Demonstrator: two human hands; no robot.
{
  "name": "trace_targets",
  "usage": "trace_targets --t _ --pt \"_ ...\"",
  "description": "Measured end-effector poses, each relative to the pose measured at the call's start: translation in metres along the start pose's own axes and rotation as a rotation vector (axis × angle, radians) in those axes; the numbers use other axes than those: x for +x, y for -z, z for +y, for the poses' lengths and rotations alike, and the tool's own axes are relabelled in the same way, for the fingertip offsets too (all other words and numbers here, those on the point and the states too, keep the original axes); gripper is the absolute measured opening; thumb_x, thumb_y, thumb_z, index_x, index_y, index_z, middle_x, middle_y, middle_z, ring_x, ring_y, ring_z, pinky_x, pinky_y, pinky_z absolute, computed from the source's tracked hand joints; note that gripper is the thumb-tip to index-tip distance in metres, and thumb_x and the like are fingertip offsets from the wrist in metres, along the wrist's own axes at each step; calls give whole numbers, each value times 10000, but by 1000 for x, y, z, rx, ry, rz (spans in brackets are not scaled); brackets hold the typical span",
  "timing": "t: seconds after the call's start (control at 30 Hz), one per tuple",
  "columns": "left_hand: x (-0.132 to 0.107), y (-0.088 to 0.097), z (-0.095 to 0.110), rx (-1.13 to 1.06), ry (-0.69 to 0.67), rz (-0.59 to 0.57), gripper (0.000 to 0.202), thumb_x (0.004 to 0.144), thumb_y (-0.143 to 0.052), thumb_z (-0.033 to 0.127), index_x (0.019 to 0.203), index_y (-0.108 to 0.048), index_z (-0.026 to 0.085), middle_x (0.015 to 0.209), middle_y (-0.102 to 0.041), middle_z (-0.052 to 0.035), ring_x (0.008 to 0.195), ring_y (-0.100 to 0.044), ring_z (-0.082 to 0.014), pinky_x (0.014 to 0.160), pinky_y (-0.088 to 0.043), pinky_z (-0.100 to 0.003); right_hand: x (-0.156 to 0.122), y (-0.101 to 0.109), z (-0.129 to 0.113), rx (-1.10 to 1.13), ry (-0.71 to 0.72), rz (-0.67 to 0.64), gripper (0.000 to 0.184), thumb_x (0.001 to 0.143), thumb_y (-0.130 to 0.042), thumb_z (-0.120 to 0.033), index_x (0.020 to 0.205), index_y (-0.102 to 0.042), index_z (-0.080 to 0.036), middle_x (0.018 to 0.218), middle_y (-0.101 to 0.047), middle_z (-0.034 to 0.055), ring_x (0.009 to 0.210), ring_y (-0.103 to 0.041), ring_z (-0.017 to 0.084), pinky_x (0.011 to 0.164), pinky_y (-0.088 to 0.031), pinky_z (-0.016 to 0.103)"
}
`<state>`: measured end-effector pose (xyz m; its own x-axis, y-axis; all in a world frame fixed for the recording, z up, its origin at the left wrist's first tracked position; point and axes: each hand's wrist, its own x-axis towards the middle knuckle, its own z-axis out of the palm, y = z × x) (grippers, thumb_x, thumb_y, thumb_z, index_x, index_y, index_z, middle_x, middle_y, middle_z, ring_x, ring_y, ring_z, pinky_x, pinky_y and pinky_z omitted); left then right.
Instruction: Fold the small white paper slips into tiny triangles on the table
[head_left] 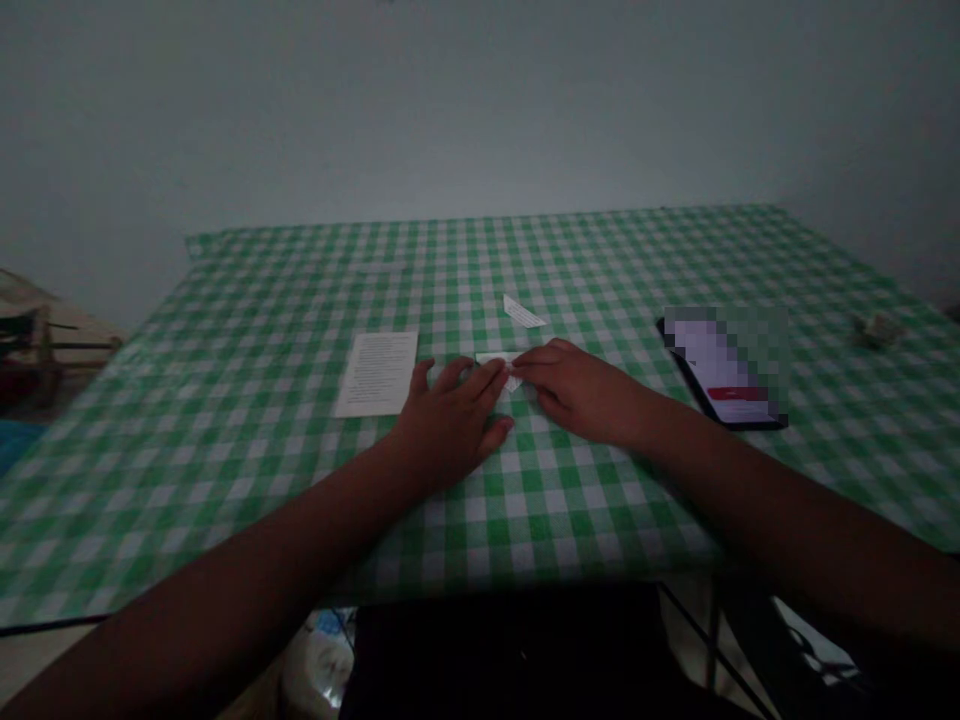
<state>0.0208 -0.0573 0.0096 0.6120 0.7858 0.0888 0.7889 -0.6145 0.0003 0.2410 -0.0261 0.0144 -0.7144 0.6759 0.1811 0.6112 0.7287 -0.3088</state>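
A small folded piece of white printed paper [513,384] lies on the tablecloth, partly hidden beneath my fingers. My left hand [454,415] presses its index and middle fingertips on the paper; the thumb is apart and the other fingers are spread. From the other side, my right hand [574,388] rests its fingertips on the same paper, its thumb lower and away from the fingertips. Just beyond my hands is a loose slanted strip of printed paper [523,312]. A flat printed sheet [379,373] lies left of my left hand.
A phone [724,375] with a lit, partly blurred screen lies to the right. The table wears a green and white checked cloth [300,290]. A small crumpled object [877,330] sits near the right edge. Behind the table stands a plain wall [465,110].
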Motion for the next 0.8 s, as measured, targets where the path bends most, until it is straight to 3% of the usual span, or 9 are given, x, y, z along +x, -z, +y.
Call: trace_targets --t 0.23,0.37,0.53,0.8 --pt "20 -4 -15 -102 -8 66 367 1000 -508 347 1350 -574 260 1381 -586 -53 1231 -495 -301 1018 -372 -507 1 0 2 -7 26 0 401 895 -466 -68 1251 -650 -86 1234 -678 163 1152 -600 266 1090 -401 481" --pt "25 -5 -25 -133 -36 133 346 952 -612 358 1287 -614 274 1279 -636 -48 1194 -507 -295 994 -360 -478 1 1 1 26 50 12 363 890 -479 -66 1196 -674 -74 1197 -696 161 1088 -620 255 1044 -440 448" --pt "25 -6 -33 -206 -64 98 289 959 -604 350 1229 -635 251 1188 -677 -38 1118 -562 -250 970 -362 -432 0 1 -1 62 77 20 337 888 -487 -55 1145 -696 -119 1189 -703 134 1087 -621 245 1031 -449 444" --pt "32 -13 -36 -437 6 108 136 905 -676 286 1029 -701 237 1019 -717 -16 1013 -597 -216 932 -406 -395 -1 0 1 68 113 12 376 883 -501 -46 1184 -698 -154 1205 -706 123 1120 -627 238 1046 -433 455"
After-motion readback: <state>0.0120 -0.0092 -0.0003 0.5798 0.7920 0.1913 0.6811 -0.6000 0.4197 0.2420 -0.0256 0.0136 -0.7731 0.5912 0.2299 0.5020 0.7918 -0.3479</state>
